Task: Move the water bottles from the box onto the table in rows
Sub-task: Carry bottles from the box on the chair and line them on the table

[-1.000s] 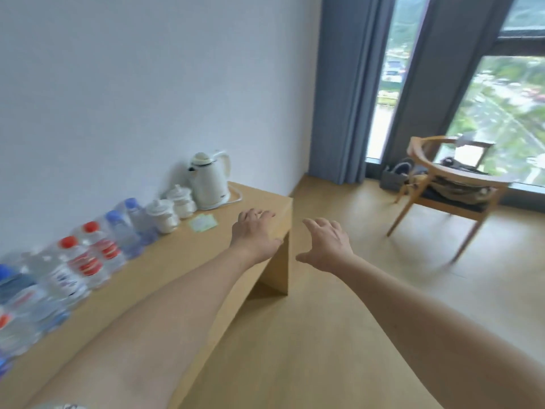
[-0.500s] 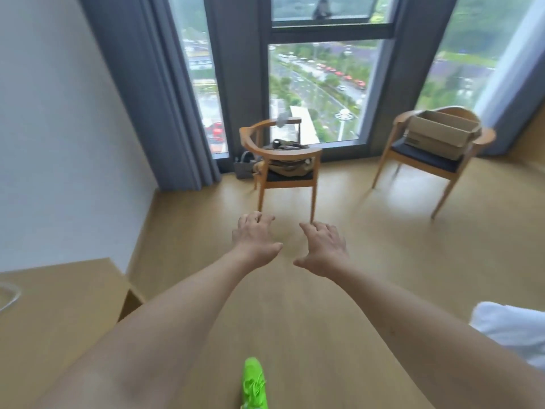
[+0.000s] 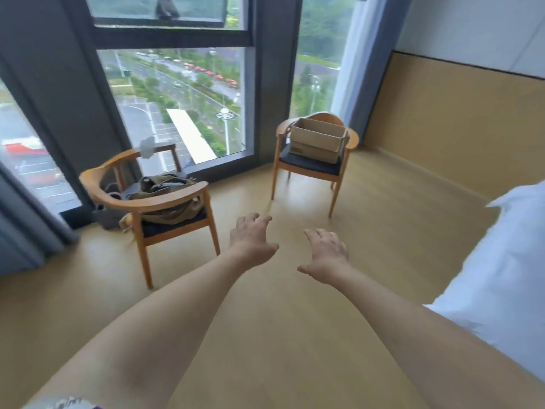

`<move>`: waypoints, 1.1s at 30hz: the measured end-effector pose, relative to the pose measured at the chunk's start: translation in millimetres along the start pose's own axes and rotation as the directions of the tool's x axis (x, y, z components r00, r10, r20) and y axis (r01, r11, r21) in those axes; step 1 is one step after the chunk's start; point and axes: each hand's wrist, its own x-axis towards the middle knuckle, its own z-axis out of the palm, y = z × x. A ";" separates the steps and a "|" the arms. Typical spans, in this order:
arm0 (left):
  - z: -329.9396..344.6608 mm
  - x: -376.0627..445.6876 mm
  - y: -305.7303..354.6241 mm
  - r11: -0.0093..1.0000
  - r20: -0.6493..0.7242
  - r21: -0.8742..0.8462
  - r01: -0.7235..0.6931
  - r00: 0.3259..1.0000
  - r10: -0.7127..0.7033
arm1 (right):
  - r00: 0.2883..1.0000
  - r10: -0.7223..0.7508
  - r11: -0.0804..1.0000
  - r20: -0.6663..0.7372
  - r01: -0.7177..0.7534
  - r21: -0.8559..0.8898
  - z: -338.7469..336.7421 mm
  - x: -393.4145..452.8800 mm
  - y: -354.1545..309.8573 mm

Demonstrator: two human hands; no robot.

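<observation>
A brown cardboard box (image 3: 317, 140) stands on the seat of a wooden chair (image 3: 312, 169) by the window, at the far right of the room. Its inside is hidden from here. Both my arms reach forward over the floor. My left hand (image 3: 250, 242) hangs palm down with loosely spread fingers and holds nothing. My right hand (image 3: 326, 255) is beside it, also empty with relaxed fingers. Both hands are well short of the box. No water bottles and no table are in view.
A second wooden chair (image 3: 147, 202) with an olive bag (image 3: 168, 196) on it stands to the left, close to my left hand. White bedding (image 3: 495, 261) fills the right edge. Grey curtains (image 3: 26, 219) hang at the left. Wooden floor lies between me and the chairs.
The view has swung right, away from the table with its row of bottles and kettle, to the chairs and box by the window. Both hands stay outstretched and empty.
</observation>
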 end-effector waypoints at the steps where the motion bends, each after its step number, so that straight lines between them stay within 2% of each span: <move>1: 2.2 20.9 7.6 1.000 0.006 0.004 -0.026 1.000 0.026 | 1.000 0.019 1.000 -0.007 -0.019 0.009 -2.6 14.9 6.1; 6: 28.6 112.0 39.5 0.992 0.098 0.032 -0.124 0.988 0.120 | 0.990 0.141 0.987 0.026 -0.142 0.077 -4.6 92.1 39.1; 11: 65.2 219.0 59.0 0.982 0.134 0.055 -0.180 0.976 0.171 | 0.982 0.189 0.975 0.022 -0.190 0.119 -4.3 187.7 79.2; 16: 92.5 341.6 87.5 0.987 0.113 0.028 -0.161 0.981 0.157 | 0.981 0.192 0.966 0.003 -0.189 0.175 -18.3 302.6 122.6; 24: 82.1 511.1 134.2 0.994 0.099 -0.036 -0.101 0.990 0.104 | 0.984 0.176 0.956 0.036 -0.180 0.232 -76.2 470.1 167.6; 33: 114.2 675.6 144.5 0.994 0.181 0.021 -0.106 0.978 0.101 | 0.972 0.218 0.939 0.093 -0.235 0.253 -68.9 633.7 191.8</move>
